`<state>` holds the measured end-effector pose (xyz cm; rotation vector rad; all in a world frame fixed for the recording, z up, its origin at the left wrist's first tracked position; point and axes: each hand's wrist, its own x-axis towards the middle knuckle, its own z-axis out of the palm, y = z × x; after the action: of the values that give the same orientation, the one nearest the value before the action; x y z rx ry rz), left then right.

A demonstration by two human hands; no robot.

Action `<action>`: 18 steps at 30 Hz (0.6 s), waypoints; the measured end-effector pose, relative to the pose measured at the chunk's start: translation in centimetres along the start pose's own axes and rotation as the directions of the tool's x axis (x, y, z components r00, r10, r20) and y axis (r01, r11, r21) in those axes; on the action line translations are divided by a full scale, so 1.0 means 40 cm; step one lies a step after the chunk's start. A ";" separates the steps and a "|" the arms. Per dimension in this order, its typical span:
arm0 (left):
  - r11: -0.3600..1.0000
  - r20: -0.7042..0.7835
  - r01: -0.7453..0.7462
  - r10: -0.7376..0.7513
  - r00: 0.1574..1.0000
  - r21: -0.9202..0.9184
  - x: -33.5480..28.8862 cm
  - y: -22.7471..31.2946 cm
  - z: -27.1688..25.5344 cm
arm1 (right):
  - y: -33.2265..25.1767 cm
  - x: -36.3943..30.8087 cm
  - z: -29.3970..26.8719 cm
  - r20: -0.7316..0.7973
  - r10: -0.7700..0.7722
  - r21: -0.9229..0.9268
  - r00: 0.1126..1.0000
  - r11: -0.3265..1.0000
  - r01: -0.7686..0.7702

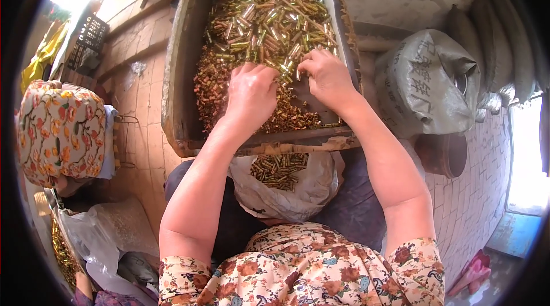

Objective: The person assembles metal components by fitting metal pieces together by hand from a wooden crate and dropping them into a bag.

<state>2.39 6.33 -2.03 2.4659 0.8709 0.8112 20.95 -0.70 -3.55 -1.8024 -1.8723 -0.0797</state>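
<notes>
A deep wooden tray (172, 77) with worn edges stands in front of me. Small brass-coloured metal tubes (272, 17) lie heaped in its far part. Shorter coppery pieces (213, 85) are piled along its left side and near end. My left hand (251, 93) is over the middle of the heap, its fingers curled together at the edge of the tubes; what they hold is hidden. To its right, my right hand (327, 79) pinches a small shiny metal tube (298, 73) between thumb and fingers. A white sack (312, 194) with similar tubes inside sits open between my knees.
A grey woven sack (421, 85) and a brown bucket (444, 154) stand to the right, with long filled sacks (490, 37) behind. At left are a flower-patterned cushion (63, 131) and a black crate (90, 40). Another person's hand (84, 284) is at lower left by more metal pieces.
</notes>
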 end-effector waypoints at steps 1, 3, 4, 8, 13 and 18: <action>0.988 0.040 -0.096 0.092 0.995 0.122 0.004 -0.008 0.012 | 0.007 0.003 0.002 -0.001 0.001 -0.001 1.000 1.000 -0.001; 0.939 0.186 -0.204 0.156 0.970 0.276 0.007 -0.014 0.025 | 0.018 0.005 0.006 0.053 -0.018 -0.065 0.998 0.998 0.022; 0.939 0.187 -0.204 0.156 0.970 0.275 0.007 -0.014 0.027 | 0.023 0.002 0.009 0.054 -0.017 -0.065 0.998 0.998 0.021; 0.913 0.218 -0.292 0.235 0.947 0.284 0.014 -0.012 0.031 | 0.031 -0.001 0.004 0.100 -0.019 -0.009 0.995 1.000 0.020; 0.907 0.247 -0.312 0.245 0.937 0.284 0.023 -0.012 0.036 | 0.033 -0.001 0.004 0.143 -0.036 -0.028 0.989 0.999 0.040; 0.928 0.259 -0.265 0.197 0.946 0.263 0.025 -0.016 0.045 | 0.026 -0.001 0.009 0.054 -0.085 -0.015 0.995 0.996 0.086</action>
<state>3.88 7.16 -3.35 2.8973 0.6623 0.4795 21.79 -0.49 -4.21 -1.7511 -1.9923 -0.0792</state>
